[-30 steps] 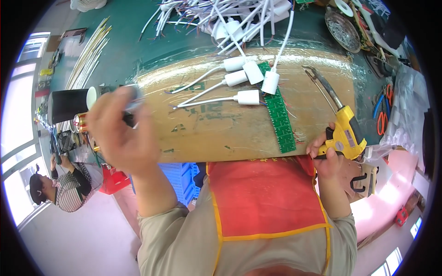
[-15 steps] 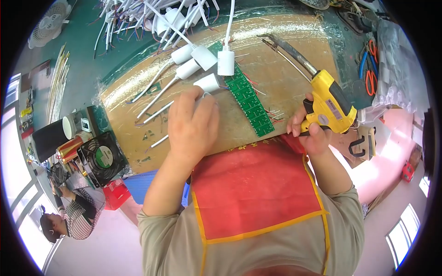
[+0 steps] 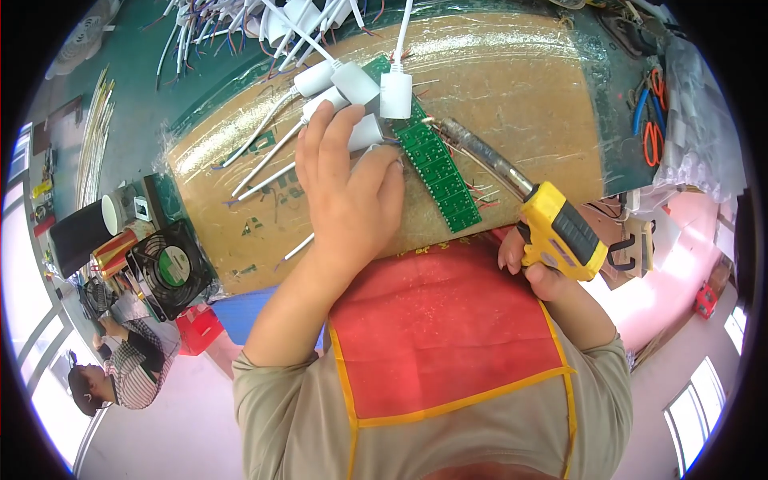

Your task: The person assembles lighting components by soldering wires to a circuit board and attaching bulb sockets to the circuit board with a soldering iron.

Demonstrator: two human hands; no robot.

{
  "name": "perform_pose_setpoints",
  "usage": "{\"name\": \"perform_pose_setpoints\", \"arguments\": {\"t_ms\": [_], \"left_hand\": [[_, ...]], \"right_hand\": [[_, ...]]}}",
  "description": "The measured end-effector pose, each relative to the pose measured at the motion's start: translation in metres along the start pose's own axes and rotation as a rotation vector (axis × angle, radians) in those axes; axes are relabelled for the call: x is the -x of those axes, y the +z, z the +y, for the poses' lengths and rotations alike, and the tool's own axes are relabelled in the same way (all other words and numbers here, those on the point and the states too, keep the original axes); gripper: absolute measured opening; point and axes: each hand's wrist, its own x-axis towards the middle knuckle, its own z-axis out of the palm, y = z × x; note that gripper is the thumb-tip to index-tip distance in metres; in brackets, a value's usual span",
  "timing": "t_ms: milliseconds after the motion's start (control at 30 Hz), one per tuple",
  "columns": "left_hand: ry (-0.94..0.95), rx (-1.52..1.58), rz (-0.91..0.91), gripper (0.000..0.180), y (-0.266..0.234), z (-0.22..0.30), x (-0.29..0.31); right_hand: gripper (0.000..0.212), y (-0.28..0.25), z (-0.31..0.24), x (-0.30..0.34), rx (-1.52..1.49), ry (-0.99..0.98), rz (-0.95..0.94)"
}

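Note:
My left hand lies over a row of white cylindrical cable housings. Its thumb and fingers close on one white housing, whose short wires point right to a strip of green circuit boards. In my right hand is a yellow soldering gun, gripped by its handle. The gun's long metal barrel slants up and left, and its tip is close by the upper part of the strip; whether they touch I cannot tell. More white housings with cables lie just beyond my left fingers, and another housing stands right of them.
A brown work board lies on the green table. White cables are heaped at the far edge. A black fan stands on the left, with a person beyond. Orange-handled scissors and clear plastic bags lie on the right.
The soldering gun has swung down and left, bringing its tip from open board to the circuit strip. My left hand has shifted slightly right, with its fingers reaching farther over the housings.

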Motion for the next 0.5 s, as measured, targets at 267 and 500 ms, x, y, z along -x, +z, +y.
{"name": "perform_pose_setpoints", "arguments": {"t_ms": [267,500], "left_hand": [[0.019,-0.034,-0.046,0.016,0.001,0.005,-0.001],[0.026,-0.079,-0.124,0.016,0.000,0.005,-0.002]], "right_hand": [[0.031,-0.009,0.007,0.014,0.045,0.034,-0.070],[0.024,-0.012,-0.002,0.012,0.355,-0.002,-0.052]]}}
